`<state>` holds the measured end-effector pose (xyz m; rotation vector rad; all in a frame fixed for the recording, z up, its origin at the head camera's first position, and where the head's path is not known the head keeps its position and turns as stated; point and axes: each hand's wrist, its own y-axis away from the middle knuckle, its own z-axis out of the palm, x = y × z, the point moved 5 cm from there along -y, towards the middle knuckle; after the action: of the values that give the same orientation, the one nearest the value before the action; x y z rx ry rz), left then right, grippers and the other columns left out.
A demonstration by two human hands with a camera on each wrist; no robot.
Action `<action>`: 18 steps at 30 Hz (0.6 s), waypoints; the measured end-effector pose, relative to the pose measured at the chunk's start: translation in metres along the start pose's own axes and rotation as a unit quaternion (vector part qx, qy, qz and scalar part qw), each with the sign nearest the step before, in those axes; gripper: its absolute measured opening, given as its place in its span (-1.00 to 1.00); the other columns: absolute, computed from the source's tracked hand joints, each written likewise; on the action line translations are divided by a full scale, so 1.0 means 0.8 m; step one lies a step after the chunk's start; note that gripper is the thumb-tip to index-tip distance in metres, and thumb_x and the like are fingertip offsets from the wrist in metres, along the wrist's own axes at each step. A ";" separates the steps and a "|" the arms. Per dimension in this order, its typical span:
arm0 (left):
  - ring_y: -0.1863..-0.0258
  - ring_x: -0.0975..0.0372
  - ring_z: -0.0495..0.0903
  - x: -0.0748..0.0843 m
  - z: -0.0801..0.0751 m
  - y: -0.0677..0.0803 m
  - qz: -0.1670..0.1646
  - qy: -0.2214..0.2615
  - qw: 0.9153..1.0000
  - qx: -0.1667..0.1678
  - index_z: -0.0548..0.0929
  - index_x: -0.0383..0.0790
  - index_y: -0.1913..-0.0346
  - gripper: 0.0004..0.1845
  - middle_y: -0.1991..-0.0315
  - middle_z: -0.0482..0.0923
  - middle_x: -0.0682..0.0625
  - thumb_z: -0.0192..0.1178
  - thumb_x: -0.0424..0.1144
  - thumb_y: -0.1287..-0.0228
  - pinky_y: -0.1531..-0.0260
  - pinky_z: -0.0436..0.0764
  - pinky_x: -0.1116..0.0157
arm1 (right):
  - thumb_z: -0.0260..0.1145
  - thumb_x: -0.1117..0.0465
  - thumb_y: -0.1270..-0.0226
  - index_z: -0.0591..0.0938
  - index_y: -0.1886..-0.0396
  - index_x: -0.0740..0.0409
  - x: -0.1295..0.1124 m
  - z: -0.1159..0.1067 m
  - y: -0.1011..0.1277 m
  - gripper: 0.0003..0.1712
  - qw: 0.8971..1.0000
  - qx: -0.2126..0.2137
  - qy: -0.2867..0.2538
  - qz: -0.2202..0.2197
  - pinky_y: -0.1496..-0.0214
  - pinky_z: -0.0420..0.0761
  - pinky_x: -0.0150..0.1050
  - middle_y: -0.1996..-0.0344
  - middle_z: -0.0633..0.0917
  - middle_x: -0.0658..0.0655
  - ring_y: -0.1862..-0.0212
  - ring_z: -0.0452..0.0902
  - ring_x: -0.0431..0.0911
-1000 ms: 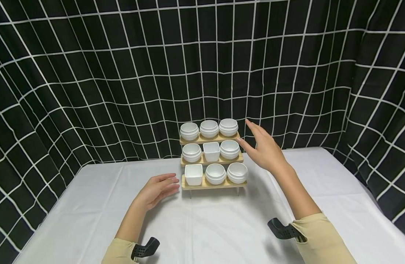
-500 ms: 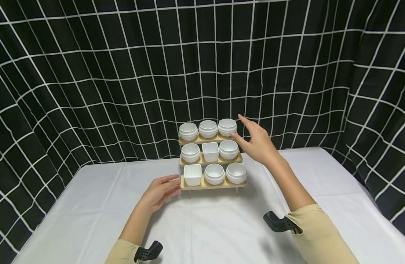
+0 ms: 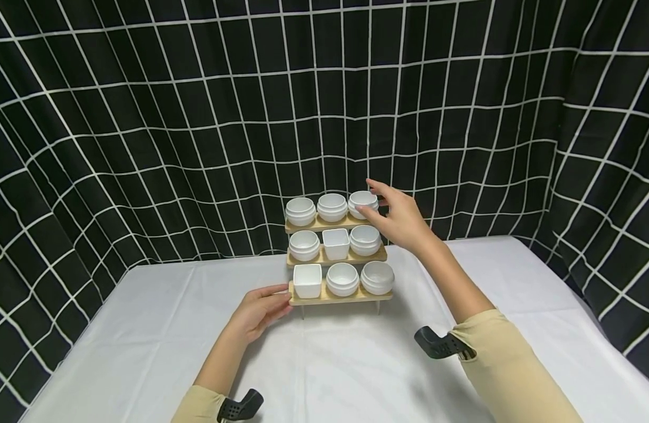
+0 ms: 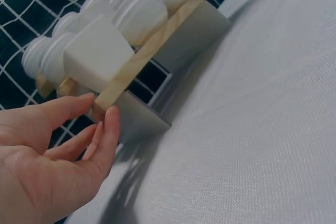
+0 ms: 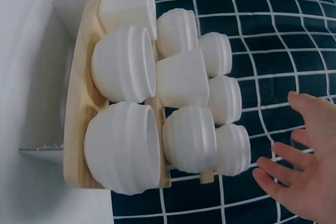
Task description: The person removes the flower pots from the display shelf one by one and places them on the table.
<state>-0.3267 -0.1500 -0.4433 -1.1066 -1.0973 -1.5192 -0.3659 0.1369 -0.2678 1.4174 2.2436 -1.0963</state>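
Rack (image 3: 335, 297) of three wooden tiers sits mid-table on white cloth (image 3: 356, 364), white cups on every tier. My left hand (image 3: 258, 310) at bottom tier's left end, fingers straight, tips touching wood edge just beside square cup (image 3: 307, 279). Right hand (image 3: 401, 218) up at top tier, fingers spread, around top right cup (image 3: 363, 203); can't tell from here if touching. Right wrist view shows gap between fingertips (image 5: 273, 179) and cup (image 5: 232, 149). Rack legs mostly hidden, back cups half blocked.
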 end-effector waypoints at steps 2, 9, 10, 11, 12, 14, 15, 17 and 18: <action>0.25 0.35 0.73 0.000 0.000 0.001 -0.002 0.003 1.000 0.005 0.35 -0.72 -0.40 -0.50 0.15 0.70 -0.08 0.13 -0.55 -0.50 0.11 0.80 0.48 | 0.35 0.13 -0.56 0.37 -0.58 0.29 -0.003 0.002 -0.004 -0.28 1.000 -0.002 -0.006 -0.002 -0.31 0.68 0.24 -0.34 0.57 0.45 -0.27 0.60 0.35; 0.24 0.31 0.74 -0.003 -0.001 0.001 -0.012 0.007 1.000 0.026 0.41 -0.70 -0.38 -0.51 0.07 0.69 -0.17 0.18 -0.54 -0.48 0.08 0.81 0.45 | 0.36 0.12 -0.55 0.38 -0.57 0.25 -0.008 0.007 -0.013 -0.28 1.000 -0.017 -0.019 0.014 -0.28 0.69 0.20 -0.34 0.59 0.41 -0.25 0.62 0.30; 0.23 0.31 0.74 -0.003 0.000 0.002 -0.013 0.008 0.999 0.028 0.41 -0.69 -0.37 -0.52 0.06 0.69 -0.18 0.18 -0.54 -0.48 0.08 0.82 0.45 | 0.36 0.11 -0.55 0.38 -0.57 0.25 -0.009 0.009 -0.015 -0.28 0.999 -0.020 -0.021 0.016 -0.28 0.70 0.20 -0.34 0.59 0.40 -0.25 0.62 0.30; 0.23 0.30 0.74 -0.003 0.000 0.002 -0.014 0.009 0.999 0.031 0.42 -0.69 -0.37 -0.52 0.05 0.69 -0.19 0.19 -0.54 -0.48 0.08 0.82 0.44 | 0.36 0.11 -0.55 0.39 -0.57 0.25 -0.009 0.010 -0.017 -0.28 0.999 -0.022 -0.024 0.018 -0.29 0.70 0.19 -0.34 0.59 0.40 -0.25 0.62 0.30; 0.23 0.30 0.74 -0.003 0.000 0.003 -0.014 0.010 0.999 0.034 0.42 -0.69 -0.36 -0.52 0.04 0.69 -0.20 0.19 -0.54 -0.48 0.07 0.82 0.43 | 0.36 0.11 -0.54 0.39 -0.57 0.25 -0.009 0.011 -0.018 -0.28 0.999 -0.024 -0.028 0.019 -0.29 0.70 0.19 -0.33 0.60 0.40 -0.25 0.62 0.30; 0.22 0.29 0.74 -0.002 0.000 0.003 -0.018 0.013 0.999 0.040 0.43 -0.69 -0.36 -0.53 0.03 0.68 -0.21 0.19 -0.54 -0.48 0.06 0.82 0.42 | 0.37 0.11 -0.54 0.39 -0.57 0.25 -0.010 0.014 -0.021 -0.28 0.999 -0.030 -0.033 0.021 -0.29 0.71 0.17 -0.32 0.61 0.39 -0.24 0.63 0.30; 0.22 0.29 0.75 -0.002 0.000 0.004 -0.018 0.014 0.999 0.042 0.43 -0.69 -0.36 -0.52 0.03 0.68 -0.21 0.20 -0.54 -0.47 0.06 0.82 0.42 | 0.37 0.10 -0.54 0.39 -0.57 0.25 -0.011 0.015 -0.023 -0.27 0.999 -0.033 -0.035 0.022 -0.28 0.72 0.17 -0.31 0.61 0.39 -0.24 0.63 0.30; 0.23 0.29 0.75 -0.002 0.000 0.004 -0.023 0.017 0.998 0.049 0.45 -0.68 -0.35 -0.53 0.04 0.69 -0.20 0.20 -0.55 -0.47 0.07 0.83 0.41 | 0.38 0.10 -0.53 0.40 -0.56 0.25 -0.013 0.017 -0.025 -0.27 0.998 -0.038 -0.037 0.023 -0.26 0.72 0.16 -0.31 0.62 0.38 -0.24 0.63 0.30; 0.23 0.29 0.75 -0.002 0.000 0.004 -0.025 0.018 0.998 0.051 0.45 -0.67 -0.35 -0.54 0.06 0.69 -0.20 0.20 -0.55 -0.47 0.07 0.83 0.41 | 0.38 0.10 -0.53 0.40 -0.56 0.24 -0.013 0.018 -0.026 -0.27 0.998 -0.039 -0.038 0.023 -0.26 0.73 0.16 -0.30 0.62 0.38 -0.23 0.63 0.30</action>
<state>-0.3236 -0.1504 -0.4448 -0.9839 -1.1727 -1.4994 -0.3812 0.1145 -0.2618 1.3658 2.1659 -1.0182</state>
